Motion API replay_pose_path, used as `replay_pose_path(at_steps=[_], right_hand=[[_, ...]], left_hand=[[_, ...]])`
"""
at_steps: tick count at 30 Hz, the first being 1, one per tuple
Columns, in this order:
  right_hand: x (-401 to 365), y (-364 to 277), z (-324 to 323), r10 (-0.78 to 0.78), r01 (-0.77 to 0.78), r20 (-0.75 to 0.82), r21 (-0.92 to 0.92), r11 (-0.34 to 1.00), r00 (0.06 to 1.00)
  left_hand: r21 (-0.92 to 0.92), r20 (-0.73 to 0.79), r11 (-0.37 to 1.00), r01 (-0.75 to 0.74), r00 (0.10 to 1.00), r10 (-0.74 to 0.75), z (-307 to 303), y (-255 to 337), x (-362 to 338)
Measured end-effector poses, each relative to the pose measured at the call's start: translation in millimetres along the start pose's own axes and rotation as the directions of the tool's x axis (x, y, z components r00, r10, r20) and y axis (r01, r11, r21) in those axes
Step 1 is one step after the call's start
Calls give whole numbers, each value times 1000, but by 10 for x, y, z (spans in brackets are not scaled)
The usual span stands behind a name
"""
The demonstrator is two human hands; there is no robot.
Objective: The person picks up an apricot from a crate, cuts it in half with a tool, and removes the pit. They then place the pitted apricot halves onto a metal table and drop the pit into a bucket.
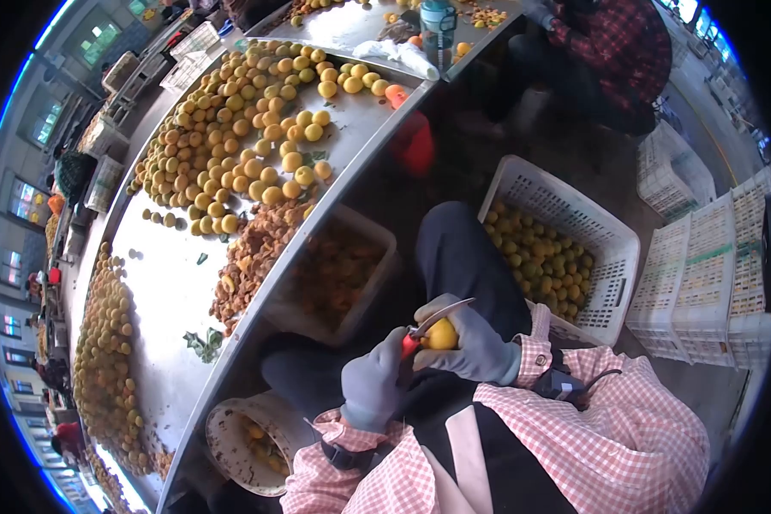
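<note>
Low in my feed, the left hand (pixel 373 392) has its gloved fingers wrapped around a red-handled knife (pixel 411 343), and the right hand (pixel 475 347) curls its own round one yellow fruit (pixel 441 335), right by the curved blade; contact I can't confirm. Cutting cleanly, I judge, wants a firm, gentle grip, short strokes and fingertips clear of the edge. Near the knees, I see a stained bucket (pixel 219 454) with fruit pieces, a shadowed crate (pixel 389 244) partly filled, and a white crate (pixel 618 248) of whole fruit. Beyond, whole fruit and brownish pieces (pixel 255 257) lie on the metal table (pixel 163 283).
</note>
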State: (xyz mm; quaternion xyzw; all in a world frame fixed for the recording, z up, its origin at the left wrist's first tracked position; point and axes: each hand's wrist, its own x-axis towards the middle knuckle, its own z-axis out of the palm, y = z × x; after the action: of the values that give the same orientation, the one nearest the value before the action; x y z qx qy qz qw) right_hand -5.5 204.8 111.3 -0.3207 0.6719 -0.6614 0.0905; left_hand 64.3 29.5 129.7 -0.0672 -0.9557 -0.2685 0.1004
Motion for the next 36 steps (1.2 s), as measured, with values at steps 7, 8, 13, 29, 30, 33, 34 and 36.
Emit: replay_pose_path(at_steps=[7,8,13,29,30,33,34,36], right_hand=[[126,-166,-45,-178,183,43,-313,932,983],[129,-122,-40,-182,196,75,-393,898,981],[127,-113,73,710,-729,281,504,463,646],[191,219,-376,534,-480,46,509,714,844],[214,173,-377,487,-402,71,673,621,870],[288,11,-382,456,-381,141,783,491,879],[316,-27,-365,390,-371,154,726,579,908],[344,-38,-325,319,-350,174,664,661,932]], left_hand=[[-47,-49,999,4,999,-7,3,6,-37],[-40,-76,999,-8,997,4,45,-27,-31],[-30,4,996,86,996,-86,211,-153,-69],[-933,350,-229,277,850,-395,-322,-150,240],[-936,347,-97,337,851,-393,-383,-134,248],[-829,382,265,492,845,-374,-341,-30,221],[-819,294,411,400,908,-298,-285,-54,200],[-757,204,560,337,936,-289,-234,-56,198]])
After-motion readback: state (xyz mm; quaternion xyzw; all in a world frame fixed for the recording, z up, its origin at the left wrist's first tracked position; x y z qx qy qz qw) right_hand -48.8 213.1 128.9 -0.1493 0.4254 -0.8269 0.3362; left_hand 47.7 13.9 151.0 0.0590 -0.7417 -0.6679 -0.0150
